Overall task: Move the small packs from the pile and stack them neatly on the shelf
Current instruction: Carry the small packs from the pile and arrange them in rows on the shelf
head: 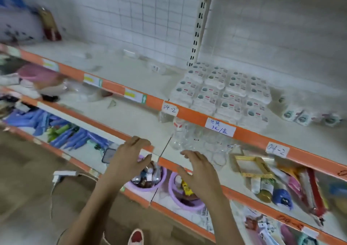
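Small white packs point(223, 92) with teal and red labels, soft plastic-wrapped, stacked in neat rows on the pale upper shelf point(116, 71), loose pile point(308, 116) just right of them, left hand point(129, 160) and right hand point(199, 171) empty, fingers spread, below over orange-edged lower shelves

The stacked white small packs point(221, 92) are set in rows on the cream metal shelf with orange edge strip point(131, 71), right of the frame's centre. A few loose white packs point(298, 116) are scattered just to their right. On the shelf below, clear plastic bottles point(180, 133) are placed beneath the stack. The left hand point(129, 160) and right hand point(199, 171) are held before that lower shelf, in the lower middle. Round lilac plastic bowls point(185, 201) are seen under them, one level down.
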The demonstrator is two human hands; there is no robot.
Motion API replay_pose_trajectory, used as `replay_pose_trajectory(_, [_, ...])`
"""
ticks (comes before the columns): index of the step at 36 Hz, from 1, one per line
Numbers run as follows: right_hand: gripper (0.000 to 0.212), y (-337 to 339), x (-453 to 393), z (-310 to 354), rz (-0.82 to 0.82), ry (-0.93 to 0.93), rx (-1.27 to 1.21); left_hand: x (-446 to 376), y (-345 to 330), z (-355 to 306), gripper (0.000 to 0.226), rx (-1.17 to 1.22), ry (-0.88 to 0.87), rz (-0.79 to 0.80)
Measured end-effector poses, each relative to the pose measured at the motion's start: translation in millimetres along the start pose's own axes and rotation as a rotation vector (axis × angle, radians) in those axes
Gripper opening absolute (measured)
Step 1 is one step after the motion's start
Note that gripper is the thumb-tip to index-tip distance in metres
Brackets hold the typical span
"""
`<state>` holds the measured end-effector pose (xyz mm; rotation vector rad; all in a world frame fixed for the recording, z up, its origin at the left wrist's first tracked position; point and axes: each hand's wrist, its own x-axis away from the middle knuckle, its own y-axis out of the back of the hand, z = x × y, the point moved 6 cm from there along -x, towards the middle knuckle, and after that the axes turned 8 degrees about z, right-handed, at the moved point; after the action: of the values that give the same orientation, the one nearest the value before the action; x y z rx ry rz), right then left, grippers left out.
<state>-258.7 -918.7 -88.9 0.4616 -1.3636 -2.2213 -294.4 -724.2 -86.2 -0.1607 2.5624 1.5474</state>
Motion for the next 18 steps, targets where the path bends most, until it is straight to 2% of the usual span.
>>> replay_pose_trajectory(3, [0.048,-23,-5,38,0.055,0.083,-0.053,32,18,24,0.054,-0.019,0.129,-0.049])
replay_pose_trajectory(5, [0.040,-37,-12,63,0.083,0.152,-0.081,52,31,41,0.053,-0.049,0.203,-0.076])
replay_pose_trajectory(8, [0.040,-57,-25,101,0.145,0.239,-0.103,79,49,66,0.042,-0.047,0.266,-0.104])
replay_pose_trajectory(11, [0.054,-73,-42,139,0.184,0.310,-0.111,105,70,92,0.032,-0.049,0.341,-0.159])
replay_pose_trajectory(14, [0.043,-90,-64,174,0.222,0.374,-0.117,125,89,123,0.034,-0.071,0.423,-0.189])
replay_pose_trajectory(18, [0.041,-112,-100,224,0.254,0.437,-0.145,143,114,179,0.034,-0.060,0.492,-0.221])
